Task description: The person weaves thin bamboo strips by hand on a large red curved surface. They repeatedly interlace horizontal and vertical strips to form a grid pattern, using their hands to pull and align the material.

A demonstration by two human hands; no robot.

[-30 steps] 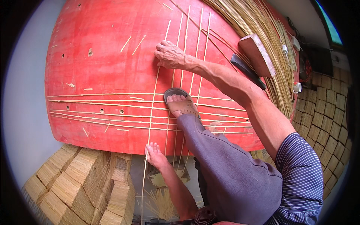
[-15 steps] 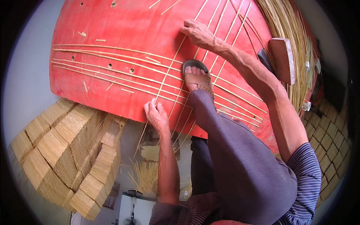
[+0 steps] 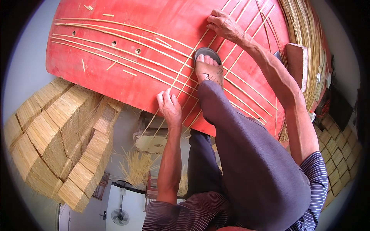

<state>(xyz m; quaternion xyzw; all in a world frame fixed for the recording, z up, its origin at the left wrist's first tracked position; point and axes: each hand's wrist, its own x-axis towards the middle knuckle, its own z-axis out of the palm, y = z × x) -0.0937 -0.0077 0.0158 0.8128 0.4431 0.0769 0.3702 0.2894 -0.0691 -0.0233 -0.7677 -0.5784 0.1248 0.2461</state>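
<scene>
Thin pale bamboo strips (image 3: 119, 56) lie across a red board (image 3: 127, 11), one set running sideways and another slanting over it. My left hand (image 3: 169, 107) is at the board's near edge, its fingertips pinched on the near end of the leftmost slanting strip (image 3: 184, 69). Farther up that strip, my right hand (image 3: 223, 25) has its fingers curled down on it. Between the hands my sandalled foot (image 3: 210, 69) presses on the crossing strips, hiding part of the crossing.
Stacked bundles of cut strips (image 3: 58, 134) stand at the left. A reddish block (image 3: 296, 67) weighs on long loose strips (image 3: 304, 34) at the right. Below the board are scattered strips (image 3: 137, 167), a pale slab (image 3: 152, 143) and a fan (image 3: 120, 216).
The view has shifted, so the board sits higher in the picture. My right hand has moved slightly right relative to my foot; both hands remain at the leftmost slanting strip.
</scene>
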